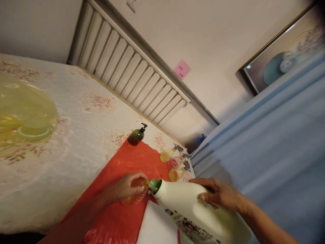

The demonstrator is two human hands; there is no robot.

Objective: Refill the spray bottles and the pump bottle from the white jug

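My left hand (pixel 128 186) has its thumb and fingers closed around the neck of a small clear bottle (pixel 135 199), which leans over a red plastic sheet. My right hand (pixel 222 196) grips a large cream-coloured detergent jug (pixel 182 200) with a printed label, tipped over to the left. The jug's green pouring spout (pixel 154 185) sits right at the small bottle's mouth. Whether liquid is running between them I cannot make out. Under the jug lies a white flat block (pixel 158 225). Part of the small bottle is hidden by my left fingers.
Spray bottles (pixel 176 174) with grey trigger heads stand past the jug. A dark green pump bottle (pixel 136 136) is at the far corner of the red sheet (pixel 106 203). A yellow-green transparent basin (pixel 33 101) sits left on the flowered tablecloth (pixel 83 142). A blue curtain (pixel 274 142) hangs at right.
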